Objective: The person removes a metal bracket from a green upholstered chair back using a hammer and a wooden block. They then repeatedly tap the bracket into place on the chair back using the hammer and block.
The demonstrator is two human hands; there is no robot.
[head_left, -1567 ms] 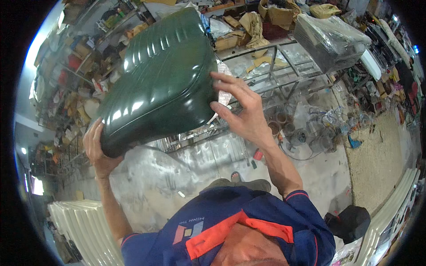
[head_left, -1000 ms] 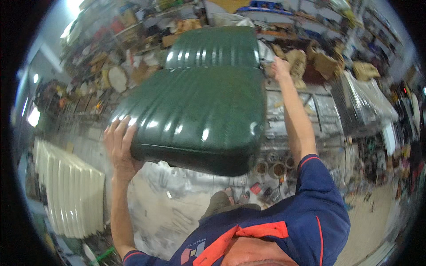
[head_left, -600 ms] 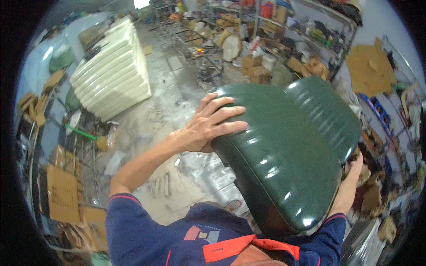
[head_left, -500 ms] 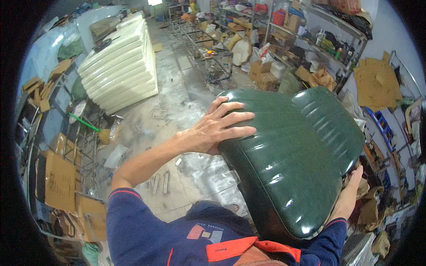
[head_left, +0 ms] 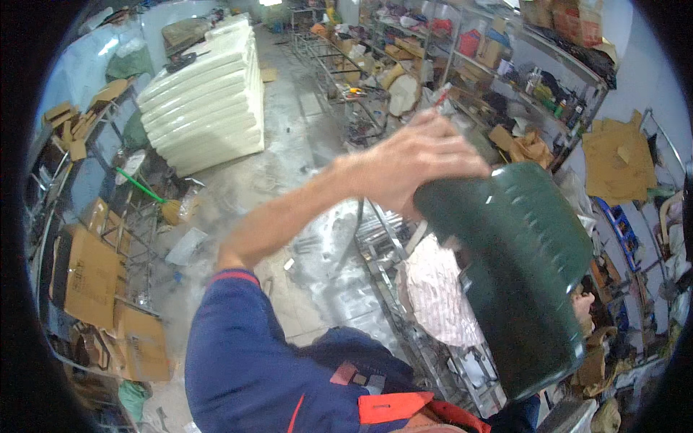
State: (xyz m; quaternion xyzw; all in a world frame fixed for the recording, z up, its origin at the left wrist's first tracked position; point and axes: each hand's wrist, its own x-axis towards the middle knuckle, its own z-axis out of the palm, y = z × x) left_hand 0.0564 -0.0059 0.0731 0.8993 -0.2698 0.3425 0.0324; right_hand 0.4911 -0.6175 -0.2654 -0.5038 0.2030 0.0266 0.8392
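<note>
A dark green, shiny padded seat [head_left: 530, 289] with stitched ridges is tilted up on its side in front of me, at the right. My left hand [head_left: 426, 159], smeared by motion, grips its upper left edge with the fingers bent over the top. At the seat's right edge my right hand [head_left: 583, 310] holds on; most of that hand and its forearm are hidden behind the seat. Below the seat a whitish, pink-striped rounded sheet [head_left: 440, 292] lies on a metal frame [head_left: 390, 249].
A tall stack of cream foam-like slabs [head_left: 206, 101] stands at the far left. Cluttered shelves [head_left: 498, 68] line the back right. Cardboard boxes [head_left: 94, 278] and a broom with a green handle [head_left: 148, 186] are at the left. Loose scraps lie on the grey floor [head_left: 296, 289].
The seat has tipped up and shifted right, baring the striped sheet and metal frame. My left hand has moved right and up with its edge; my right hand is now more hidden.
</note>
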